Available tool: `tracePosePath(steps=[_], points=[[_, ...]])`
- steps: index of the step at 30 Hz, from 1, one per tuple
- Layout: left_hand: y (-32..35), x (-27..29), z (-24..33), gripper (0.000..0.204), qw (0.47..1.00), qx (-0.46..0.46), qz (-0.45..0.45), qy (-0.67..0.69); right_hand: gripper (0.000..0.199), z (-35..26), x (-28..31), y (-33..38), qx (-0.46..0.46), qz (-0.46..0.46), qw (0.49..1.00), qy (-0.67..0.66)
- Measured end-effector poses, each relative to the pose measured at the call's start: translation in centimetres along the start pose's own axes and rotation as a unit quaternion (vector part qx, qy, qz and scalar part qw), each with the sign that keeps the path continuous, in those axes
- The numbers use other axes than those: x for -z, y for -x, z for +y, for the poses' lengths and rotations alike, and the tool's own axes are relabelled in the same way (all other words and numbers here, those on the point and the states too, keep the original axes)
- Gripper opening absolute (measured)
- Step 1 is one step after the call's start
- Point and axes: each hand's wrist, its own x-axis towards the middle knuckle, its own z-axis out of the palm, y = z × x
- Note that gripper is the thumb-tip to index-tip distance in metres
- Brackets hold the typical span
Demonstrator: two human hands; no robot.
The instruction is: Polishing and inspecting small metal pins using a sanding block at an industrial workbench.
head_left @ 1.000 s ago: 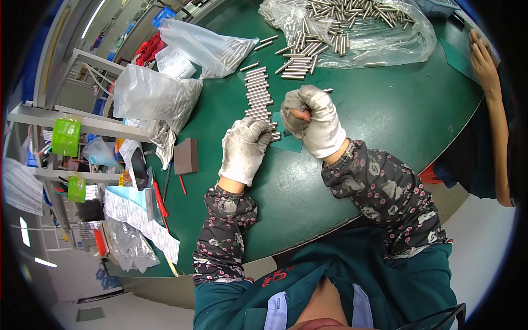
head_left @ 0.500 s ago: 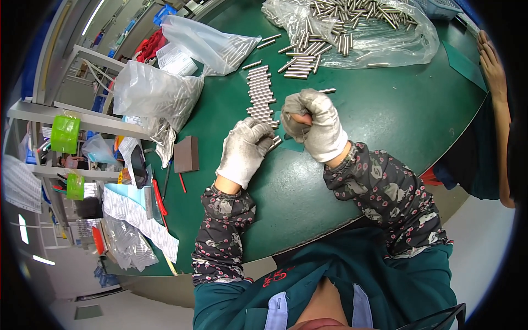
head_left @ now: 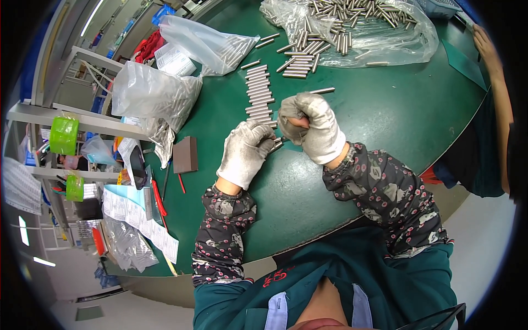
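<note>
A row of short, shiny metal pins (head_left: 258,91) lies side by side on the green table. At its near end my left hand (head_left: 243,155), in a whitish glove, has its fingers closed on a metal pin (head_left: 278,143) whose end sticks out past the fingertips. My right hand (head_left: 314,127), gloved too with a bare thumb tip showing, is curled closed just right of that pin. Whatever its fingers hold is hidden. Right behind the right hand lies a single loose pin (head_left: 323,90).
An opened clear bag (head_left: 379,52) spills a heap of pins at the back. Two filled plastic bags (head_left: 157,91) (head_left: 206,44) stand at the left, near a brown block (head_left: 185,154), red-handled tool (head_left: 158,198) and papers (head_left: 140,217). Another person's hand (head_left: 487,49) rests at the right edge.
My right hand has shifted slightly left and down, nearer the pin in my left hand. My left hand stays almost in place. The other person's hand has moved slightly up and left.
</note>
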Motion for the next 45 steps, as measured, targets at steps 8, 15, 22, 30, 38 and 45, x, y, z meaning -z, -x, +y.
tracePosePath(steps=[8, 15, 22, 30, 38, 45], points=[[0.0, 0.0, 0.0, 0.012, 1.0, -0.001, 0.006, 0.003, 0.044, -0.1, 0.0, 0.1, -0.001, -0.002, 1.0, 0.016], [0.0, -0.1, -0.1, 0.012, 1.0, -0.001, 0.003, 0.002, 0.046, -0.1, 0.0, 0.1, 0.0, -0.008, 1.0, 0.014], [0.0, -0.1, -0.1, 0.013, 1.0, 0.001, 0.011, 0.009, 0.046, 0.1, -0.4, 0.0, 0.013, 0.008, 0.999, 0.034], [-0.4, 0.0, 0.1, 0.02, 0.999, -0.005, -0.02, 0.026, 0.043, -0.3, -0.8, -0.7, 0.022, -0.007, 0.993, 0.115], [0.3, -0.2, 0.0, 0.017, 1.0, -0.004, 0.006, -0.013, 0.046, 0.2, -0.1, -0.5, 0.005, 0.069, 0.998, -0.001], [0.2, -0.1, 0.2, 0.018, 0.999, -0.002, 0.014, -0.05, 0.047, 0.1, 0.2, -0.5, 0.004, 0.024, 1.0, -0.008]])
